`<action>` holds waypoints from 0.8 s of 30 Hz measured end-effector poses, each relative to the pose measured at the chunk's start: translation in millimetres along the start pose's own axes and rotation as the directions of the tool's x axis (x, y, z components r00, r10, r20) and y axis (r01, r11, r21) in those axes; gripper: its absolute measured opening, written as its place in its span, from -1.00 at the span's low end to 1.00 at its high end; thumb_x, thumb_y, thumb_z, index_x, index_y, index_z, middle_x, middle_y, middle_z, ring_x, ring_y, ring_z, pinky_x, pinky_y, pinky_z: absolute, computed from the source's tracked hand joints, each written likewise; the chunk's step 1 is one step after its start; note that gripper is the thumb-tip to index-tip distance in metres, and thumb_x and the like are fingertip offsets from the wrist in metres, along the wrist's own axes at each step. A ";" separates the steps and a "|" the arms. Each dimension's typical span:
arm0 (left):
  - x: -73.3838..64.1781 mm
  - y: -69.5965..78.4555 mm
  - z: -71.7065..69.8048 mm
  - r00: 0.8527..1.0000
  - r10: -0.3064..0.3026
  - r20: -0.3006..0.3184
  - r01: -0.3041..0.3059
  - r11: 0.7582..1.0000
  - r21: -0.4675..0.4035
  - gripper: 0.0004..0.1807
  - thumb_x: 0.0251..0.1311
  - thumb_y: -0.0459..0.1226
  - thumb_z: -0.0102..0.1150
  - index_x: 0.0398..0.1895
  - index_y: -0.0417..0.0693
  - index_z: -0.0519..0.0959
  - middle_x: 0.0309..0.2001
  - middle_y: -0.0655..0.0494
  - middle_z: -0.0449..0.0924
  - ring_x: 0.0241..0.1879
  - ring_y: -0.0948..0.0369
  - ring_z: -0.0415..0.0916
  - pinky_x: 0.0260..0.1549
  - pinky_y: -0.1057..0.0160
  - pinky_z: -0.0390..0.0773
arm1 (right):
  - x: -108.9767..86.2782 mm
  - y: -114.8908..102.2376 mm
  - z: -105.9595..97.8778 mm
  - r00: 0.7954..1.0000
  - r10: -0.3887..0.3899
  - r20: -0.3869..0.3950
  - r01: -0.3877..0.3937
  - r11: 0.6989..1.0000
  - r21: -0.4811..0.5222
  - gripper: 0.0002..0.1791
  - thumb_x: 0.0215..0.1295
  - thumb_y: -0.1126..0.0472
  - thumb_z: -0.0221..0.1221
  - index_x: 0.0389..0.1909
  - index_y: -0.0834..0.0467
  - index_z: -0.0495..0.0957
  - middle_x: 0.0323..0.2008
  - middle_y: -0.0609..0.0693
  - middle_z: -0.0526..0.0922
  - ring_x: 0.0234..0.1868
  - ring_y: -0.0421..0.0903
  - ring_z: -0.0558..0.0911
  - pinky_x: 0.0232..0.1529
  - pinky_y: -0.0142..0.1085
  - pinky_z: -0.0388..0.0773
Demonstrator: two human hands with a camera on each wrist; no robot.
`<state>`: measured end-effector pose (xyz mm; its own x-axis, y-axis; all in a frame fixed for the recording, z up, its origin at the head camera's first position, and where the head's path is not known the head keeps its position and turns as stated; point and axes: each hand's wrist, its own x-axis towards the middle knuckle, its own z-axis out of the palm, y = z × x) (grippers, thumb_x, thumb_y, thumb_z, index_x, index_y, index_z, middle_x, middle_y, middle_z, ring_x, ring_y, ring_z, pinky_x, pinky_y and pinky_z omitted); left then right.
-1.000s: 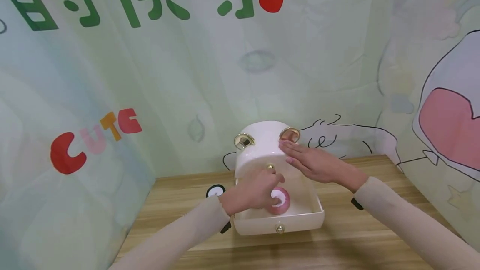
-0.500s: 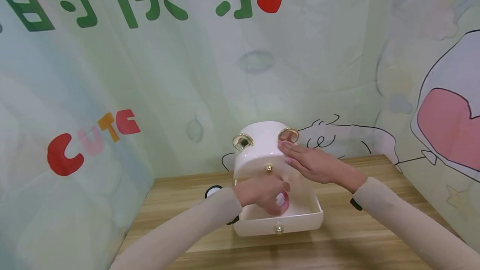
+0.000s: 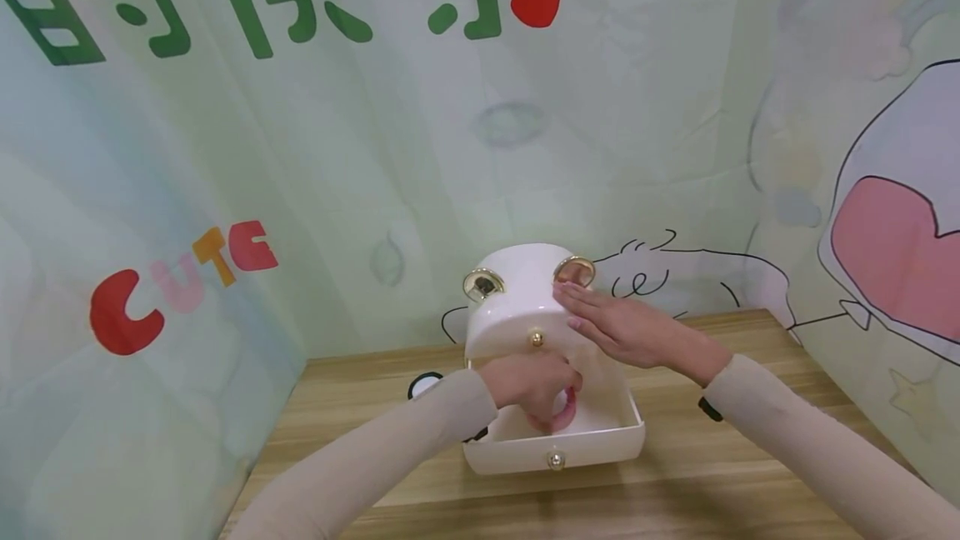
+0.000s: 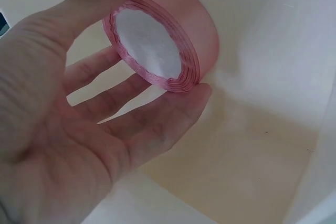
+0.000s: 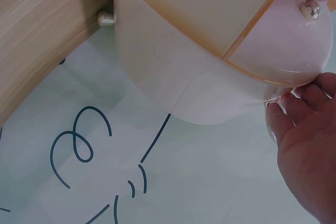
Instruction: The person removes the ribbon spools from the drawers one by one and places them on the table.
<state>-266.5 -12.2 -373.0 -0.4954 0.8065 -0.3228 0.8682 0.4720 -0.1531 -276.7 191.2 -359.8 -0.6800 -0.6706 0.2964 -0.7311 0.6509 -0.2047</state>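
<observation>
Grasping step, apparently: the left hand point(image 3: 534, 382), thumb and fingers clamped on the ribbon roll point(image 4: 173, 30) inside the drawer point(image 3: 600, 447), near its front edge; the right hand point(image 3: 622, 327) (fingers together) touches the box point(image 3: 525, 273). Lifting would call for a firm pinch.

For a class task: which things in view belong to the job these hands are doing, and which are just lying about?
Part of the job:
left hand, holding the pink roll
open drawer, which the roll is in
white box, touched by the right hand

Apparently just there:
round dark-rimmed item beside the box
wooden table
printed backdrop
</observation>
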 end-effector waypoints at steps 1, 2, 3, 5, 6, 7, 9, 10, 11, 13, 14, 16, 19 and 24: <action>0.1 -0.1 0.2 1.000 0.003 0.001 -0.003 1.000 0.000 -0.58 0.04 -0.11 0.52 0.01 0.10 0.70 -0.17 0.25 0.70 -0.18 0.29 0.52 -0.17 0.45 0.53 | 0.1 0.0 0.3 1.000 -0.003 -0.001 0.003 1.000 -0.003 -0.39 0.70 0.00 -0.11 0.63 0.10 0.18 0.65 0.02 0.22 0.64 0.11 0.28 0.52 0.14 0.35; 0.3 -0.3 0.6 1.000 0.006 0.002 -0.006 1.000 0.000 -0.57 0.03 -0.11 0.52 0.01 0.10 0.69 -0.17 0.26 0.70 -0.18 0.29 0.52 -0.18 0.45 0.52 | 0.1 0.1 0.4 1.000 -0.006 -0.002 0.006 1.000 -0.003 -0.40 0.70 0.01 -0.11 0.63 0.11 0.18 0.64 0.02 0.22 0.63 0.12 0.28 0.52 0.14 0.35; 0.5 -0.4 0.9 1.000 0.008 0.003 -0.008 1.000 0.001 -0.58 0.03 -0.11 0.52 0.01 0.10 0.69 -0.18 0.26 0.70 -0.18 0.29 0.51 -0.18 0.45 0.52 | 0.2 0.1 0.4 1.000 -0.007 -0.002 0.007 1.000 0.000 -0.40 0.70 0.01 -0.10 0.63 0.11 0.18 0.64 0.03 0.22 0.63 0.12 0.28 0.52 0.14 0.35; 0.9 -0.6 1.5 1.000 0.009 0.004 -0.009 1.000 0.003 -0.58 0.03 -0.11 0.53 0.00 0.10 0.69 -0.19 0.26 0.68 -0.19 0.30 0.50 -0.19 0.45 0.51 | 0.4 0.0 0.4 1.000 -0.008 -0.001 0.008 1.000 0.002 -0.40 0.70 0.01 -0.10 0.63 0.11 0.18 0.64 0.02 0.22 0.64 0.12 0.27 0.53 0.14 0.34; 1.1 -0.7 1.6 1.000 0.013 0.003 -0.013 1.000 0.008 -0.59 0.04 -0.11 0.52 -0.01 0.10 0.69 -0.20 0.26 0.68 -0.19 0.29 0.50 -0.20 0.45 0.51 | 0.3 0.1 0.4 1.000 -0.007 0.000 0.007 1.000 0.004 -0.39 0.70 0.01 -0.11 0.63 0.11 0.18 0.65 0.02 0.21 0.64 0.12 0.27 0.53 0.14 0.34; 1.2 -0.7 1.6 1.000 0.015 0.003 -0.015 1.000 0.010 -0.60 0.04 -0.11 0.51 -0.01 0.10 0.69 -0.21 0.26 0.68 -0.20 0.29 0.50 -0.21 0.45 0.51 | 0.3 0.2 0.4 1.000 -0.006 0.001 0.006 1.000 0.005 -0.39 0.70 0.01 -0.11 0.63 0.11 0.18 0.65 0.02 0.21 0.64 0.11 0.26 0.53 0.14 0.33; 0.9 -0.3 1.3 1.000 0.018 0.002 -0.018 1.000 0.010 -0.63 0.07 -0.11 0.49 -0.03 0.09 0.69 -0.22 0.26 0.67 -0.21 0.29 0.50 -0.22 0.44 0.50 | 0.2 0.3 0.4 1.000 -0.004 0.002 0.004 1.000 0.006 -0.39 0.70 0.00 -0.11 0.64 0.11 0.17 0.65 0.02 0.20 0.65 0.11 0.25 0.54 0.13 0.33; 0.7 -0.1 1.1 1.000 0.022 -0.001 -0.022 1.000 0.011 -0.65 0.09 -0.12 0.46 -0.04 0.09 0.69 -0.23 0.26 0.66 -0.21 0.29 0.50 -0.23 0.44 0.50 | 0.1 0.5 0.4 1.000 -0.004 0.002 0.004 1.000 0.005 -0.39 0.70 0.00 -0.11 0.64 0.11 0.17 0.65 0.02 0.20 0.65 0.11 0.25 0.54 0.13 0.33; 0.7 -0.1 1.0 1.000 0.026 -0.002 -0.026 1.000 0.014 -0.66 0.10 -0.11 0.45 -0.04 0.08 0.69 -0.23 0.25 0.67 -0.22 0.29 0.50 -0.23 0.44 0.50 | 0.0 0.5 0.4 1.000 -0.004 0.002 0.004 1.000 0.006 -0.39 0.70 0.00 -0.11 0.64 0.11 0.18 0.65 0.03 0.20 0.65 0.11 0.25 0.54 0.13 0.33; 0.9 -0.1 0.8 1.000 0.031 -0.002 -0.031 0.999 0.015 -0.69 0.13 -0.12 0.41 -0.05 0.08 0.69 -0.24 0.25 0.66 -0.23 0.28 0.51 -0.24 0.43 0.51 | -0.2 0.6 0.4 1.000 -0.003 0.002 0.003 1.000 0.005 -0.39 0.70 0.00 -0.11 0.64 0.11 0.18 0.65 0.03 0.20 0.65 0.11 0.24 0.54 0.13 0.33; 1.0 -0.2 0.8 1.000 0.031 0.001 -0.031 0.999 0.012 -0.69 0.13 -0.11 0.41 -0.05 0.08 0.69 -0.24 0.25 0.66 -0.23 0.28 0.51 -0.25 0.43 0.50 | -0.4 0.5 0.4 1.000 -0.001 0.002 0.001 1.000 0.004 -0.39 0.70 0.00 -0.11 0.64 0.11 0.18 0.65 0.03 0.20 0.65 0.11 0.25 0.54 0.13 0.33; 1.9 -0.9 0.6 1.000 0.029 0.011 -0.029 1.000 0.005 -0.71 0.15 -0.12 0.41 -0.06 0.09 0.68 -0.26 0.25 0.64 -0.24 0.28 0.49 -0.25 0.43 0.50 | -0.5 0.0 0.2 1.000 0.001 0.003 -0.001 1.000 0.003 -0.39 0.70 0.00 -0.10 0.64 0.11 0.18 0.65 0.03 0.21 0.65 0.11 0.25 0.54 0.13 0.33; 2.6 -2.1 0.3 0.999 0.024 0.033 -0.023 1.000 -0.019 -0.71 0.15 -0.13 0.42 -0.06 0.11 0.66 -0.27 0.25 0.60 -0.24 0.28 0.47 -0.23 0.43 0.49 | -0.3 -0.7 -0.1 1.000 0.006 0.007 -0.006 1.000 0.003 -0.39 0.70 -0.01 -0.10 0.64 0.10 0.17 0.65 0.03 0.20 0.65 0.11 0.25 0.54 0.13 0.33; 0.2 -3.2 -1.9 0.998 0.047 0.048 -0.047 0.999 -0.017 -0.67 0.13 -0.14 0.44 -0.01 0.11 0.67 -0.21 0.24 0.64 -0.20 0.28 0.49 -0.16 0.40 0.53 | -0.1 -0.8 -0.1 1.000 0.014 0.015 -0.014 1.000 0.009 -0.38 0.70 -0.02 -0.11 0.64 0.10 0.16 0.66 0.01 0.18 0.66 0.11 0.23 0.54 0.14 0.32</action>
<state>-269.4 -12.9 -370.7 -0.4518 0.8099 -0.3740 0.8897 0.4399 -0.1221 -276.1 190.8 -359.5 -0.6911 -0.6664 0.2799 -0.7217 0.6571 -0.2175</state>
